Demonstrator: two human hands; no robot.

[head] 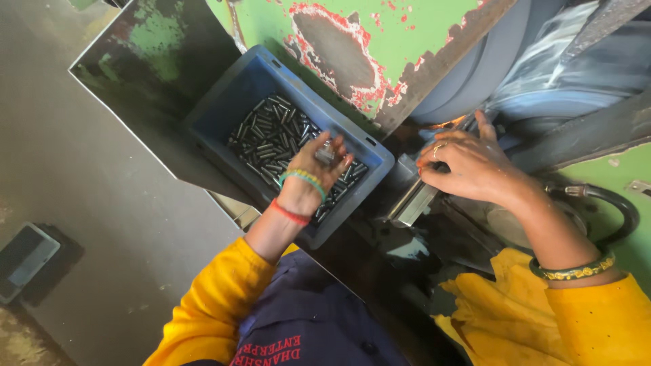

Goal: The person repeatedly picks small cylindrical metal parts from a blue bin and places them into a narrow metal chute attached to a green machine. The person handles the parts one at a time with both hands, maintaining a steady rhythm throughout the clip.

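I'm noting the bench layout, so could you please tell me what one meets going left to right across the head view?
Flat grey device on the floor → blue bin of small metal pins → left hand holding a few pins → shiny metal block → right hand at the grinding wheel → black hose.

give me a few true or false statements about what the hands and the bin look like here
1. The left hand holds a few small metal pins over the blue plastic bin. True.
2. The bin is empty. False: dark metal pins cover its floor.
3. The right hand rests by the grinding wheel, at a metal guide. True.
4. Both sleeves are green. False: the sleeves are yellow.
5. The right wrist is bare. False: it wears a bangle.
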